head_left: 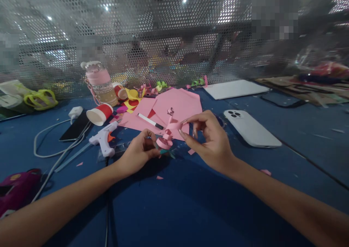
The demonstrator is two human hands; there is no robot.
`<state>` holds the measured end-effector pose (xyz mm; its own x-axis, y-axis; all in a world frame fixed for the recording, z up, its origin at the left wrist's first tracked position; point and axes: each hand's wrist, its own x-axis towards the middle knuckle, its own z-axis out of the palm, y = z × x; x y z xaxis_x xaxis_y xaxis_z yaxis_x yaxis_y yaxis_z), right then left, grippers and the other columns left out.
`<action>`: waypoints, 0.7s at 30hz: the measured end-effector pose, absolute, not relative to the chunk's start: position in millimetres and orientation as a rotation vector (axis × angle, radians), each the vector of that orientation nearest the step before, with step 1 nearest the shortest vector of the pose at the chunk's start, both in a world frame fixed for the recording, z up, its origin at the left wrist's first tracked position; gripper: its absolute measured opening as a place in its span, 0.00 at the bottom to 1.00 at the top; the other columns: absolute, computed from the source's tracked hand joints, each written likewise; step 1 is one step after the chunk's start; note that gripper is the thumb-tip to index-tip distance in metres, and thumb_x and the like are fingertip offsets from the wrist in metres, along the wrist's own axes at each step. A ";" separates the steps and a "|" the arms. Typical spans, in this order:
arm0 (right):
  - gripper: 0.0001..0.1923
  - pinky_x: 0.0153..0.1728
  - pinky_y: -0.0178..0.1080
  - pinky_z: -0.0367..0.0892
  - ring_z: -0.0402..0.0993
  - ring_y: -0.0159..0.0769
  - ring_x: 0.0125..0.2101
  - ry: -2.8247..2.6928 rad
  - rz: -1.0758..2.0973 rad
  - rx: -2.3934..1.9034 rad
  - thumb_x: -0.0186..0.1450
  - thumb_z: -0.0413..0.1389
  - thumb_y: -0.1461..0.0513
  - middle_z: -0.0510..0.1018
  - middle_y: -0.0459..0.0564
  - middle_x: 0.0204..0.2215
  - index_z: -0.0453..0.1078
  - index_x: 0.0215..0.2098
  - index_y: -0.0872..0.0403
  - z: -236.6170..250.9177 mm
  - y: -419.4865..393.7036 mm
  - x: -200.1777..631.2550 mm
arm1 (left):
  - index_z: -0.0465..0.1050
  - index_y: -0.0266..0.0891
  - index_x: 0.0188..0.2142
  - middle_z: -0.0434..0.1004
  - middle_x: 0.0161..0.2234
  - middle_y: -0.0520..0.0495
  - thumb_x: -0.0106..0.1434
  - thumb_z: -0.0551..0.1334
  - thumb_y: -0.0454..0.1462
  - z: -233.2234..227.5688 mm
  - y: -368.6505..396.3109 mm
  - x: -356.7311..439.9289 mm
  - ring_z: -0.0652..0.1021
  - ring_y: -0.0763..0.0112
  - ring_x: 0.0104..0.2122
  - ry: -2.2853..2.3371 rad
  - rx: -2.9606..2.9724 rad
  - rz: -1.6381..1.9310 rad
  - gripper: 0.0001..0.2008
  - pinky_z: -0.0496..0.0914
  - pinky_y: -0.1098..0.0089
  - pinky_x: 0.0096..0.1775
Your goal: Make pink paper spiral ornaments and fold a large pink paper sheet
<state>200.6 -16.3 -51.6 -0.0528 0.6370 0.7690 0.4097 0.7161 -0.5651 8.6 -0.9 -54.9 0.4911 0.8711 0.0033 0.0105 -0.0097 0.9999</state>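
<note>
A small pink paper craft made of curled and looped strips is held up in front of me, over the pink sheets. My left hand is closed on its lower left side, around the round loop, its fingertips partly hidden behind the paper. My right hand has its thumb and index fingertip at the right edge of the craft, the other fingers curled. Just behind lie the large pink paper sheets and a white marker with a black cap. A bit of teal shows under the loop.
To the left are a white glue gun, a black phone with a cable, a red paper cup and a water bottle. A white phone lies at right. Behind it rests a white board. A perforated metal screen closes the back.
</note>
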 end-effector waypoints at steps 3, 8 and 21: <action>0.12 0.26 0.36 0.62 0.59 0.27 0.23 -1.663 0.267 -0.827 0.56 0.55 0.68 0.65 0.45 0.30 0.62 0.38 0.52 -51.4 -16.9 200.4 | 0.56 0.38 0.28 0.72 0.21 0.54 0.48 0.63 0.29 -54.3 -0.1 8.7 0.74 0.77 0.22 0.810 1.410 0.813 0.15 0.66 0.76 0.26; 0.12 0.26 0.36 0.62 0.60 0.27 0.24 -1.633 0.284 -0.822 0.56 0.55 0.68 0.64 0.45 0.30 0.62 0.38 0.52 -51.3 -18.0 200.3 | 0.56 0.37 0.28 0.73 0.23 0.52 0.49 0.63 0.29 -53.4 -0.3 9.7 0.75 0.75 0.25 0.758 1.382 0.814 0.14 0.67 0.74 0.28; 0.11 0.28 0.36 0.62 0.63 0.30 0.28 -1.784 0.227 -0.848 0.57 0.53 0.68 0.64 0.45 0.30 0.60 0.38 0.52 -49.5 -17.9 198.1 | 0.55 0.38 0.28 0.72 0.23 0.54 0.49 0.63 0.29 -55.0 0.2 9.2 0.75 0.76 0.24 0.768 1.390 0.786 0.15 0.69 0.73 0.30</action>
<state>198.1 -17.9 -49.5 -0.1498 0.6422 0.7518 0.4339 0.7259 -0.5336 9.2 0.2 -55.0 0.5388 0.8424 -0.0070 -0.0269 0.0256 0.9993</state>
